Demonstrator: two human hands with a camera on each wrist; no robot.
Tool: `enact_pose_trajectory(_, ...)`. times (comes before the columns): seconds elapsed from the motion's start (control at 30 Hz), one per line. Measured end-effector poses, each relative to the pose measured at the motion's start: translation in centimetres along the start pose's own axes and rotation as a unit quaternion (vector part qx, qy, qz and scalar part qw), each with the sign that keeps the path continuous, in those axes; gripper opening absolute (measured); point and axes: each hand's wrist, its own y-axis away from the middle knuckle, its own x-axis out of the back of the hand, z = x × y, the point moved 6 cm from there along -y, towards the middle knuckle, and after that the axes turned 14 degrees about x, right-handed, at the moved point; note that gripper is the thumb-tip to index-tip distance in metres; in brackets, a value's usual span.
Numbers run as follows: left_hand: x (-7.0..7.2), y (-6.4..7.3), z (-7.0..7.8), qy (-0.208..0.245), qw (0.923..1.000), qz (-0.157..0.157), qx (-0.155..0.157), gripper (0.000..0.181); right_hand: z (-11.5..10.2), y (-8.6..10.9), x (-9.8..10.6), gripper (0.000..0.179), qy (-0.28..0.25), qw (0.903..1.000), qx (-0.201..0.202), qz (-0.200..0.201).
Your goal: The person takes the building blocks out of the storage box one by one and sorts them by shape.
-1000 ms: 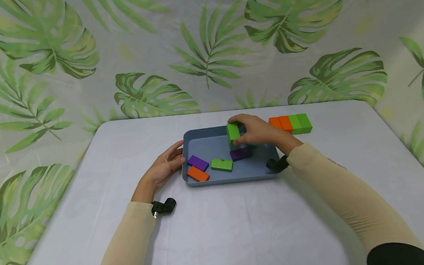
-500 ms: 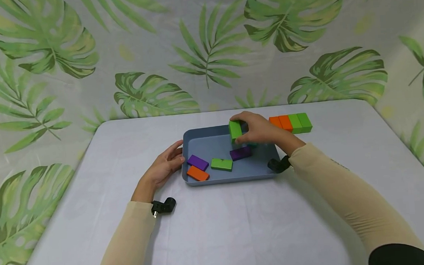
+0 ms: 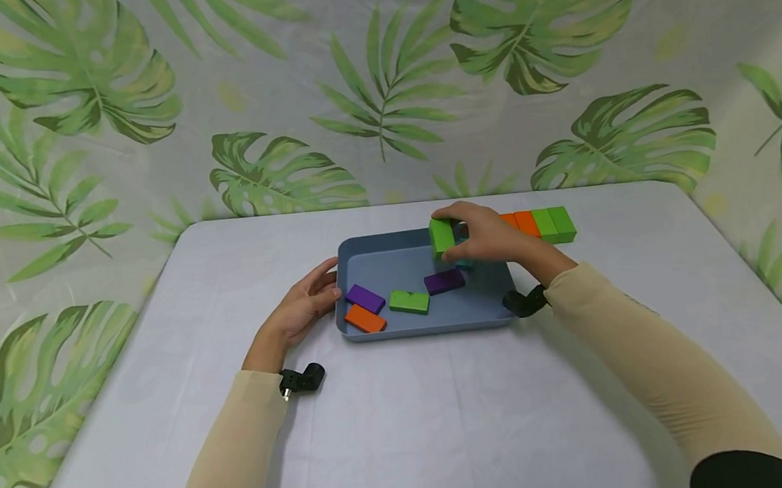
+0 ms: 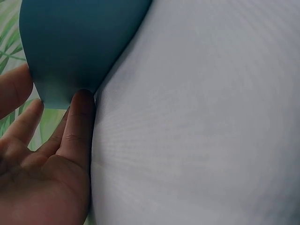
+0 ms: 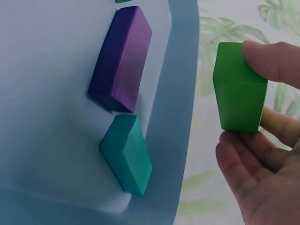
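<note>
My right hand (image 3: 484,232) grips a green block (image 3: 441,239) above the back of the blue-grey tray (image 3: 436,328). In the right wrist view the thumb presses one end of the green block (image 5: 241,89), and the fingers support the opposite end. My left hand (image 3: 304,305) rests against the tray's left side, its fairly straight fingertips touching the outer wall (image 4: 70,56). Inside the tray lie a purple block (image 3: 364,299) beside an orange block (image 3: 365,319), another green block (image 3: 409,302), a dark purple block (image 3: 444,282), and a teal block (image 5: 127,154) partly hidden behind my right hand in the head view.
Right of the tray, at the back of the white-clothed table (image 3: 402,422), a row of orange blocks (image 3: 527,224) and green blocks (image 3: 554,225) stands side by side. My right hand covers part of its left end. A leaf-print cloth (image 3: 381,88) hangs behind the table.
My right hand has moved slightly right and toward the back with the green block, uncovering more of the teal block. The left hand and tray have stayed put.
</note>
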Motion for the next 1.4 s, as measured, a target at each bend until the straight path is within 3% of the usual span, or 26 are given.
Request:
enact_pose_trajectory(0.23,0.0,0.0,0.0,0.006,1.0,0.0,0.003,0.069,0.8,1.9,1.3,0.074,-0.008,0.9998,-0.013,0.014)
enact_pose_trajectory(0.57,0.1,0.1,0.1,0.003,1.0,0.006,0.005,0.069,1.6,6.2,4.6,0.072,0.023,0.9976,-0.048,0.044)
enact_pose_trajectory(0.7,0.1,0.1,0.1,0.001,1.0,0.003,0.004,0.068,2.3,8.1,5.9,0.074,0.009,0.9969,-0.059,0.052)
enact_pose_trajectory(1.07,0.3,0.0,0.1,-0.001,1.0,0.006,0.007,0.068,5.4,12.7,9.3,0.078,0.021,0.9932,-0.096,0.062)
enact_pose_trajectory(1.4,0.1,-0.1,0.0,-0.001,1.0,0.003,0.007,0.068,9.5,15.6,10.1,0.08,0.016,0.9881,-0.143,0.056)
